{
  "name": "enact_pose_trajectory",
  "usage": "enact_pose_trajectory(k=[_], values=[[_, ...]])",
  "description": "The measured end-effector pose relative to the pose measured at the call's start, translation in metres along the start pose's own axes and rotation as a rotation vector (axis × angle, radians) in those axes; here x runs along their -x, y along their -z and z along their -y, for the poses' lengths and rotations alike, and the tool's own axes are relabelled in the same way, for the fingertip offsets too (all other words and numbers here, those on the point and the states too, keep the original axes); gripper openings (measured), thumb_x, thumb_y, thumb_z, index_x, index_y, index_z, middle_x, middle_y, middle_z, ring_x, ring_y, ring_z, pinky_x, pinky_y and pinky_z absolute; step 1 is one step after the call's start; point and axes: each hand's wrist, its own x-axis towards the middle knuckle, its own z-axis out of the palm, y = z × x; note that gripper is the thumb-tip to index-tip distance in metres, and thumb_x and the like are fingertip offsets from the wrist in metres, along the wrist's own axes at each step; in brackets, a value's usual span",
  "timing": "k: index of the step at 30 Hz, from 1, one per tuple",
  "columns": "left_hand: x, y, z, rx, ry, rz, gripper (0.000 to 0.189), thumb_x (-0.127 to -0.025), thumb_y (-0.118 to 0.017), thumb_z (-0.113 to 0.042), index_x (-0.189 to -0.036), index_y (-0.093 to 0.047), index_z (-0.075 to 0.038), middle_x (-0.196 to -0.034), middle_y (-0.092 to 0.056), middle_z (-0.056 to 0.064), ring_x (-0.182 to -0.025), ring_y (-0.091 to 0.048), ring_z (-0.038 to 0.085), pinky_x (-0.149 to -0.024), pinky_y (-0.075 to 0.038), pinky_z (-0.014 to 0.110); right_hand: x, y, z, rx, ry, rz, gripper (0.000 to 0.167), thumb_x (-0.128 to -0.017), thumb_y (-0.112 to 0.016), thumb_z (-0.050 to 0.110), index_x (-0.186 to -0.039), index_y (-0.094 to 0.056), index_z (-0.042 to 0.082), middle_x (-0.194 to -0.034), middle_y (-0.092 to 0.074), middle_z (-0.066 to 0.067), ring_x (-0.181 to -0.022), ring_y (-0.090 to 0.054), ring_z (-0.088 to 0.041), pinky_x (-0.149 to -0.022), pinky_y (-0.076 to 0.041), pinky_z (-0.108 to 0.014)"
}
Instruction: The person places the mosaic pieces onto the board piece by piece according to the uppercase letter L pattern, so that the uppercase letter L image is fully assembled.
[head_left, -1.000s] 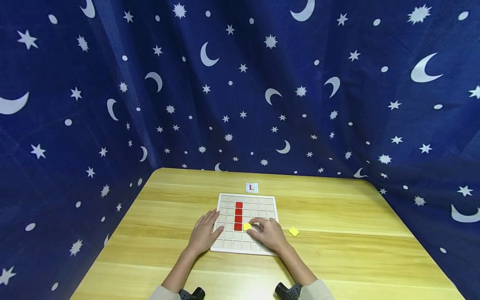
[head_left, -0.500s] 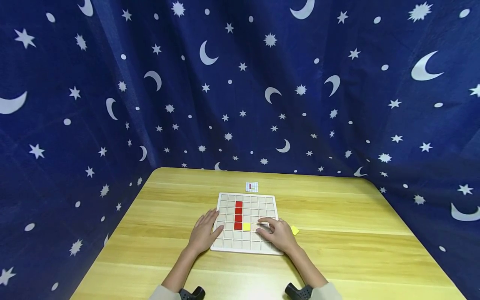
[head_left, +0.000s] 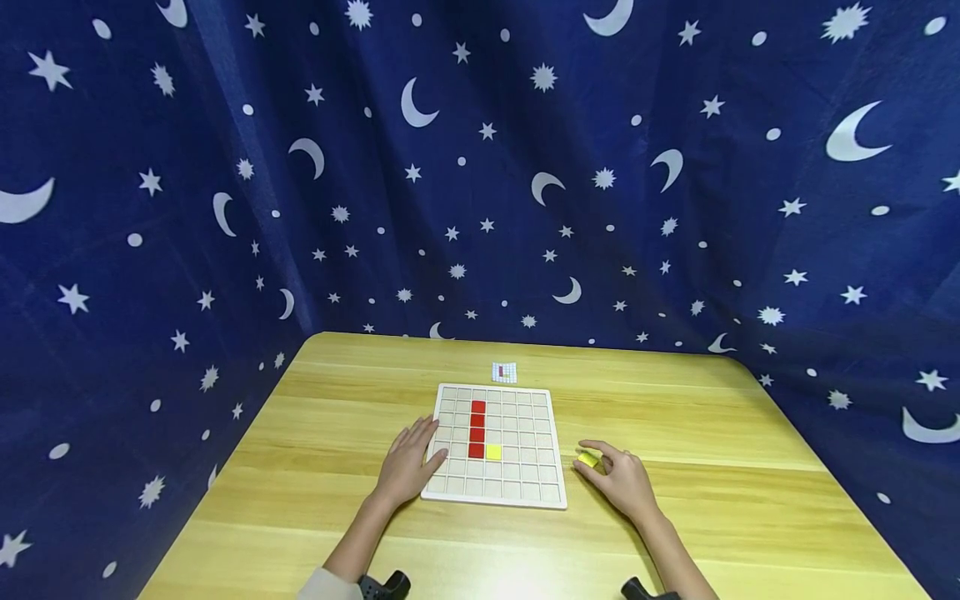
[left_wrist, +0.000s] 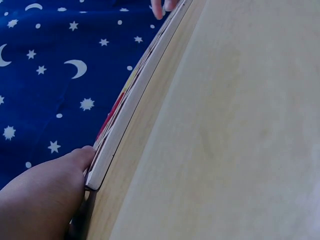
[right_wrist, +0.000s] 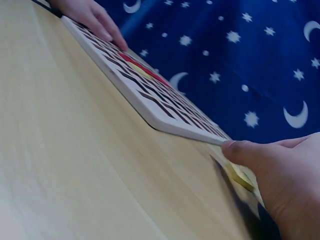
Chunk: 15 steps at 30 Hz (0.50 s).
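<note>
A white grid board (head_left: 528, 492) lies on the table, with several red tiles (head_left: 477, 422) standing in one column. One yellow tile (head_left: 493, 452) fills the cell to the right of the lowest red one. My left hand (head_left: 407, 468) rests at the board's left edge, its fingers spread and its thumb over the border. Right of the board, my right hand (head_left: 621, 480) is over a second, loose yellow tile (head_left: 587, 459), thumb and index finger apart on either side of it. In the right wrist view this loose tile (right_wrist: 240, 178) shows low beside the thumb.
A small card (head_left: 504, 372) printed with a grid and a red and yellow pattern lies just behind the board. The wooden table (head_left: 337, 400) reaches back to a dark blue curtain (head_left: 480, 208) with stars and moons.
My right hand has let go of the yellow tile on the board and moved right, off the board, to the loose yellow tile. The left hand has stayed in place.
</note>
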Motion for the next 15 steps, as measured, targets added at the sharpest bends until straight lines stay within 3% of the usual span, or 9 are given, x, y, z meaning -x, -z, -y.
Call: enact_pose_trajectory(k=[2, 7, 9, 12, 15], values=[[0.0, 0.0, 0.001, -0.001, -0.005, -0.006, 0.059, -0.093, -0.049, -0.042, -0.139, -0.041, -0.006, -0.145, -0.036, 0.01, -0.135, -0.025, 0.027, -0.111, -0.015, 0.042, 0.002, 0.005, -0.005, 0.035, -0.027, 0.018, 0.035, -0.072, -0.079, 0.031, -0.1, -0.07, 0.013, -0.046, -0.026, 0.017, -0.042, -0.017, 0.003, -0.049, -0.043, -0.033], [-0.001, -0.001, 0.001, 0.003, -0.014, -0.016, 0.059, -0.093, -0.05, -0.042, -0.138, -0.042, -0.005, -0.144, -0.036, 0.01, -0.135, -0.026, 0.027, -0.111, -0.016, 0.042, 0.004, 0.012, -0.011, 0.098, -0.062, 0.046, 0.031, -0.073, -0.077, 0.034, -0.096, -0.071, 0.014, -0.046, -0.027, 0.015, -0.041, -0.018, -0.001, -0.047, -0.044, -0.039], [-0.001, -0.001, 0.001, 0.003, -0.01, -0.012, 0.059, -0.093, -0.049, -0.042, -0.138, -0.041, -0.005, -0.145, -0.036, 0.01, -0.135, -0.026, 0.027, -0.111, -0.016, 0.042, 0.004, 0.012, -0.012, 0.094, -0.072, 0.041, 0.029, -0.074, -0.077, 0.033, -0.094, -0.071, 0.013, -0.046, -0.027, 0.014, -0.041, -0.019, -0.001, -0.045, -0.044, -0.034], [-0.001, -0.001, 0.002, 0.003, -0.006, -0.01, 0.059, -0.093, -0.049, -0.042, -0.138, -0.041, -0.005, -0.145, -0.036, 0.01, -0.135, -0.026, 0.027, -0.111, -0.016, 0.042, 0.002, 0.009, -0.013, 0.075, -0.09, 0.002, 0.027, -0.074, -0.078, 0.031, -0.093, -0.07, 0.014, -0.047, -0.026, 0.015, -0.042, -0.017, 0.0, -0.035, -0.024, -0.024], [-0.001, 0.0, 0.002, 0.002, -0.005, -0.01, 0.059, -0.093, -0.049, -0.042, -0.138, -0.041, -0.006, -0.145, -0.036, 0.01, -0.135, -0.026, 0.027, -0.111, -0.016, 0.042, 0.0, 0.005, -0.015, 0.051, -0.073, -0.074, 0.027, -0.072, -0.079, 0.027, -0.093, -0.07, 0.013, -0.048, -0.022, 0.017, -0.043, -0.015, 0.001, -0.037, -0.019, -0.018]])
